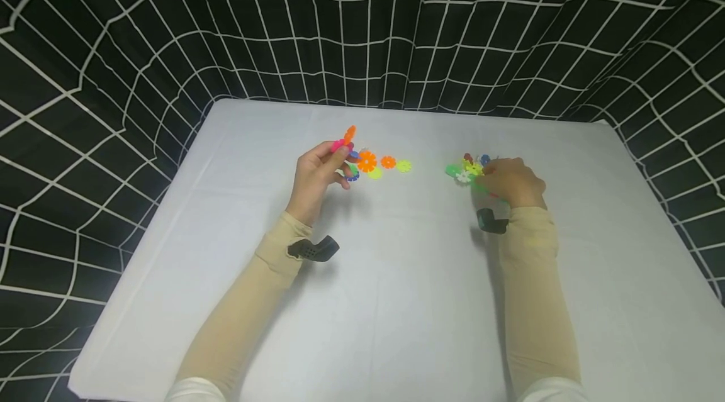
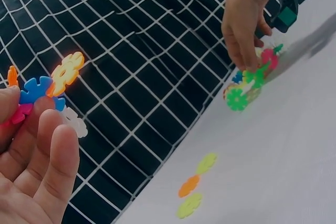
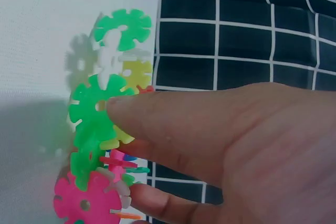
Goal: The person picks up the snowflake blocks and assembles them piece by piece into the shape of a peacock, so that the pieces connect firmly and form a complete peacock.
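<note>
1. Head view, centre: left hand (image 1: 318,174) pinches a pink, orange and blue notched-plastic-disc cluster (image 1: 340,146) edgewise, likely leaving slots free.
2. Centre-right: right hand (image 1: 514,182) pinches a green notched plastic disc (image 3: 84,106), perhaps steadying it.

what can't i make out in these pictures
Head view: how many pieces the cluster has; they're tiny, and the right hand covers some.
Left wrist view: the pink piece's full outline; the left hand hides part.
Right wrist view: the pink disc's lower rim; the bottom edge cuts it.
</note>
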The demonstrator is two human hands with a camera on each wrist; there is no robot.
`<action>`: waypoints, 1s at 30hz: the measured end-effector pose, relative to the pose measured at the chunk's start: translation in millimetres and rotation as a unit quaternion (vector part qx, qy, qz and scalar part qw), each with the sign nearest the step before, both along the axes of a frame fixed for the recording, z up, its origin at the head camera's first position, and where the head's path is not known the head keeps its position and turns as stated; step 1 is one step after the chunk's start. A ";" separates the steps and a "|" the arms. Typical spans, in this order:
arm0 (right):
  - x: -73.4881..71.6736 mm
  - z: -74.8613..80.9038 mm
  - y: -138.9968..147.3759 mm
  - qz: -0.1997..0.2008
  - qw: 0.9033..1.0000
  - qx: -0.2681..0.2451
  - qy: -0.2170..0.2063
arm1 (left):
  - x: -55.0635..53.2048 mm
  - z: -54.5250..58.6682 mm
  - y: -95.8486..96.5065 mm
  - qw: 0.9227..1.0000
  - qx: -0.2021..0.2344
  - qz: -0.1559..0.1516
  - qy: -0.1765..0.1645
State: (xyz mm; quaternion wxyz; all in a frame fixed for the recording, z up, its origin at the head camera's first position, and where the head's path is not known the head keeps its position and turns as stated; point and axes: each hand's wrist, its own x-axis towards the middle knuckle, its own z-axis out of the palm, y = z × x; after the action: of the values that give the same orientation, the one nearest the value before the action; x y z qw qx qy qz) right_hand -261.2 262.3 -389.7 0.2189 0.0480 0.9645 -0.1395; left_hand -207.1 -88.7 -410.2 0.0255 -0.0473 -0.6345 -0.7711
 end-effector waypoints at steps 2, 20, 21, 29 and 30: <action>-0.1 -0.2 -0.2 0.001 1.000 -0.005 -0.001 | 0.6 0.6 -0.4 1.000 -0.003 0.003 0.000; -3.0 -8.8 -1.7 -0.014 0.999 -0.025 0.017 | 0.8 0.8 -2.3 1.000 -0.022 0.014 -0.005; -3.1 -7.7 -0.1 -0.015 0.999 -0.044 0.020 | 0.8 0.5 -2.5 1.000 -0.022 0.014 -0.005; 6.0 15.8 -8.4 -0.046 0.944 -0.318 0.067 | 0.2 1.7 -2.9 1.000 -0.020 0.015 -0.001; 7.7 18.2 -12.5 -0.044 0.928 -0.361 0.082 | 0.0 1.5 -2.9 1.000 -0.019 0.015 -0.001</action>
State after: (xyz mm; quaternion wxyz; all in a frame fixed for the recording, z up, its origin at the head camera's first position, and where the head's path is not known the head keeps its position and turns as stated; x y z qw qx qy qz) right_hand -253.6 249.8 -371.5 0.1355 -0.0029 0.8605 -0.4910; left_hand -207.1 -91.6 -408.7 0.0356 -0.0377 -0.6494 -0.7587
